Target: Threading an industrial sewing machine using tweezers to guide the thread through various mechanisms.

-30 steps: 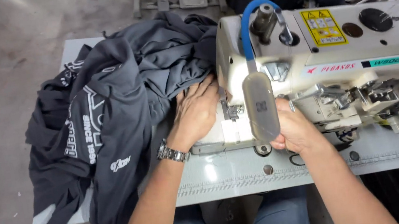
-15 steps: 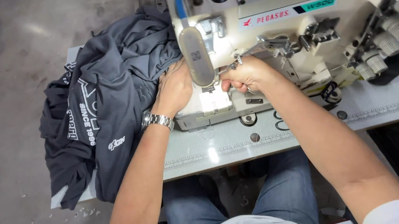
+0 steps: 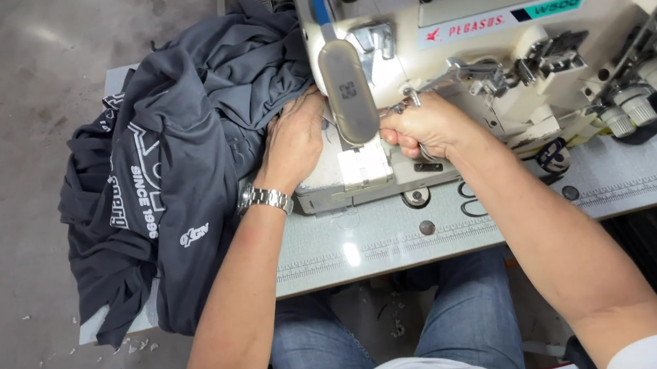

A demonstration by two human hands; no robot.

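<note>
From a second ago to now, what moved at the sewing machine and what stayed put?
The right hand moved from the front of the machine bed, below the grey lamp, in and up to the needle area behind it, fingers curled there. What it grips is hidden. The left hand stayed flat on the dark grey garment by the sewing machine, and the garment pile stayed draped off the table's left end.

Pale grey table (image 3: 518,210) carrying a cream sewing machine (image 3: 513,42) at the back; dark grey garments (image 3: 174,171) lying heaped on its left end, hanging over the edge.
</note>
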